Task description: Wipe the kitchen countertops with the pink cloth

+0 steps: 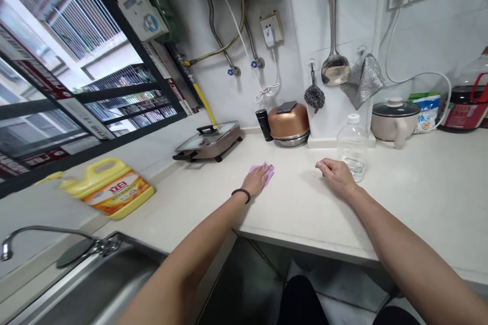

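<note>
A crumpled light-purple cloth (pixel 269 174) lies on the white countertop (pixel 297 203). Over it rests my left hand (pixel 254 180), a dark beaded bracelet round the wrist, its fingers pressing the cloth against the surface. My right hand (pixel 337 173) hovers or rests over the counter further right, fingers curled in with nothing visible in them. Just behind that hand stands a clear plastic bottle (pixel 349 142) with a white cap, partly hidden by the hand.
An electric pan (pixel 215 142) with a glass lid, a black cylinder (pixel 263 124) and a copper-coloured pot (pixel 290 124) stand at the back. A yellow detergent jug (pixel 114 190) and steel sink (pixel 102 284) are left; a lidded cooker (pixel 394 121) is right.
</note>
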A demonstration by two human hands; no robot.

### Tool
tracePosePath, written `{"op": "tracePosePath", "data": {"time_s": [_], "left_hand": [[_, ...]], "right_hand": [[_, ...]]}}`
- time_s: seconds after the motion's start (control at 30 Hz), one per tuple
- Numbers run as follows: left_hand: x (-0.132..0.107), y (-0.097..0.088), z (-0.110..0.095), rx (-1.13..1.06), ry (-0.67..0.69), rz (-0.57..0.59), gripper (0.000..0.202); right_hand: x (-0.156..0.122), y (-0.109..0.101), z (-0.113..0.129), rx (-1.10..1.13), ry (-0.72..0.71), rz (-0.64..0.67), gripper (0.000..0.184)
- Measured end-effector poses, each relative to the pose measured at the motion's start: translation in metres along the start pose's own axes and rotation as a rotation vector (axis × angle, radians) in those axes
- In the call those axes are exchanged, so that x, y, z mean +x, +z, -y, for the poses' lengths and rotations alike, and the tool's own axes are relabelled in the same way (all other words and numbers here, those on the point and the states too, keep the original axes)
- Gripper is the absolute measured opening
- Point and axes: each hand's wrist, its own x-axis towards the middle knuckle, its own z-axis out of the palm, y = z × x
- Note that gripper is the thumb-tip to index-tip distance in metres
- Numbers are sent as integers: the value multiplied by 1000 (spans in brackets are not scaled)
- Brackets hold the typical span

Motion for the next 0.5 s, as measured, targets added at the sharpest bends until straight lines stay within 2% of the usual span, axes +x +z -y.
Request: {"op": "tracePosePath", "data": {"time_s": [0.1,0.23,0.37,0.5], "left_hand": [[-29,-3,1,32,-14,3,52],[-63,-6,-27,32,69,24,52],[-88,-5,-86,-38,267,52,51],[-92,1,-161,-124,436,103,51]], "right_hand": [[0,2,1,2,25,-2,45],[0,5,2,-4,37,3,46],[1,8,3,-2,25,11,47],[0,8,3,8,9,4,47]]}}
